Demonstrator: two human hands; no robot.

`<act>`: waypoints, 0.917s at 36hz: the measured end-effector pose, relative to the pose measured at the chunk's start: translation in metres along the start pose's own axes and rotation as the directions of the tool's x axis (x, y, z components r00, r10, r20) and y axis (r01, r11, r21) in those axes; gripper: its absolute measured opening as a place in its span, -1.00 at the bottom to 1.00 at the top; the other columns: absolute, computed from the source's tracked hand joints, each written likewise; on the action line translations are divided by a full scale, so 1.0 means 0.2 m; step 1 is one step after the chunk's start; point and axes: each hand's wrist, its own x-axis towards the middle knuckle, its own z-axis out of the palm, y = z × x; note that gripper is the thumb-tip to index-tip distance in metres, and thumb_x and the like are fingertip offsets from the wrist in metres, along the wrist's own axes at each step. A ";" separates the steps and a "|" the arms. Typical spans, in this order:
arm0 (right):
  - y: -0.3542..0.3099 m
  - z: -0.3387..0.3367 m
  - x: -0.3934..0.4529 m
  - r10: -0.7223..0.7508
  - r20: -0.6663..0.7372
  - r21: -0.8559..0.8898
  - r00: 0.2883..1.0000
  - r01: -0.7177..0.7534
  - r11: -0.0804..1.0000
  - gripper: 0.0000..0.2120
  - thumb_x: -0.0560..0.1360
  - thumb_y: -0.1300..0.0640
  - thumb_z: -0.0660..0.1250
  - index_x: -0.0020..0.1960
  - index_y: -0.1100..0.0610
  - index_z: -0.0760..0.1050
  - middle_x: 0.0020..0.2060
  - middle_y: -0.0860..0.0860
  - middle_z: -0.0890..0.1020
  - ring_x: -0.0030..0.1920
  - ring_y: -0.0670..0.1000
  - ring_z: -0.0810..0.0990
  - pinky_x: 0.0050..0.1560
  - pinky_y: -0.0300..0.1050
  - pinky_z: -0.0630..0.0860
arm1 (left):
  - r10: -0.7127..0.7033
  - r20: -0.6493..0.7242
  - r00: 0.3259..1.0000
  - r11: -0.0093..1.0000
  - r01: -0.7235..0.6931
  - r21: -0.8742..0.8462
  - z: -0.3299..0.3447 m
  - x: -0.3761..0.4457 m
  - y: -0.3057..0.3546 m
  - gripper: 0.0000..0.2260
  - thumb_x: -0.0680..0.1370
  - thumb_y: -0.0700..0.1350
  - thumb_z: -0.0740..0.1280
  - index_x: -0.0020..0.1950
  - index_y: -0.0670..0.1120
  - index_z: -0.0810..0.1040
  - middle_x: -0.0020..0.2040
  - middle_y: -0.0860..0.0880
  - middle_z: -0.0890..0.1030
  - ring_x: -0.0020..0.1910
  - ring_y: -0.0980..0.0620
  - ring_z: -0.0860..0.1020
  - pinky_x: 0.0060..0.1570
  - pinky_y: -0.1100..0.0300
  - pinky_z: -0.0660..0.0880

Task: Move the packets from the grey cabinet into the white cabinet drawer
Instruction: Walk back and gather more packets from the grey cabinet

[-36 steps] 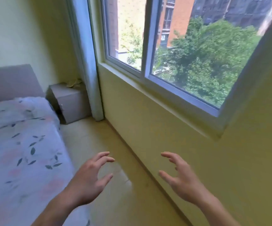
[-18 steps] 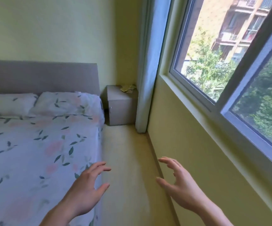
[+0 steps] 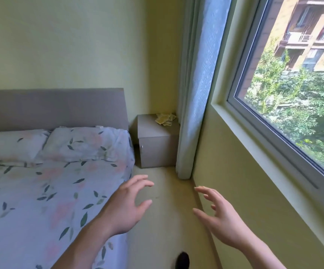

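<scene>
A small grey cabinet (image 3: pixel 157 146) stands in the far corner between the bed and the curtain. Several pale yellow packets (image 3: pixel 164 119) lie in a loose pile on its top, toward the back right. My left hand (image 3: pixel 127 207) and my right hand (image 3: pixel 218 216) are raised in front of me over the floor strip, well short of the cabinet. Both hold nothing, with fingers spread and loosely bent. No white cabinet is in view.
A bed (image 3: pixel 46 191) with a floral cover and a grey headboard fills the left. A narrow floor strip (image 3: pixel 165 230) runs between bed and yellow wall. A pale curtain (image 3: pixel 194 94) hangs beside the window (image 3: pixel 293 84) on the right.
The view has swung left from the window toward the bed and the corner, and the grey cabinet has come closer. Both hands stay raised and hold nothing.
</scene>
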 end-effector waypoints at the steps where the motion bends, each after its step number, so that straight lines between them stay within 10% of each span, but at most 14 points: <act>1: 0.02 -0.01 0.11 -0.008 0.001 0.004 1.000 0.008 1.000 -0.52 0.50 -0.12 0.43 0.38 -0.27 0.37 0.31 -0.43 0.39 0.35 -0.39 0.34 0.45 -0.20 0.33 | 0.002 -0.002 1.000 1.000 -0.002 0.008 -0.01 0.10 -0.02 -0.69 0.59 0.09 0.33 0.34 0.25 0.44 0.45 0.37 0.25 0.41 0.29 0.31 0.31 0.36 0.21; 12: 0.07 -0.19 1.37 -0.065 0.119 -0.007 0.991 0.067 0.998 -0.51 0.52 -0.06 0.43 0.41 -0.18 0.38 0.33 -0.31 0.43 0.28 -0.40 0.38 0.35 -0.42 0.29 | -0.103 -0.065 0.992 0.995 0.104 0.010 -0.21 1.09 -0.22 -0.71 0.59 0.08 0.34 0.30 0.27 0.45 0.40 0.46 0.22 0.37 0.38 0.28 0.37 0.36 0.23; 33: -0.06 0.05 3.37 -0.056 0.278 -0.048 0.959 0.072 0.996 -0.49 0.48 -0.10 0.43 0.39 -0.20 0.39 0.28 -0.26 0.44 0.31 -0.21 0.42 0.38 -0.21 0.37 | -0.246 -0.102 0.964 0.968 0.238 -0.086 -0.57 2.64 -1.07 -0.68 0.60 0.02 0.36 0.34 0.20 0.45 0.39 0.36 0.27 0.36 0.38 0.28 0.25 0.58 0.08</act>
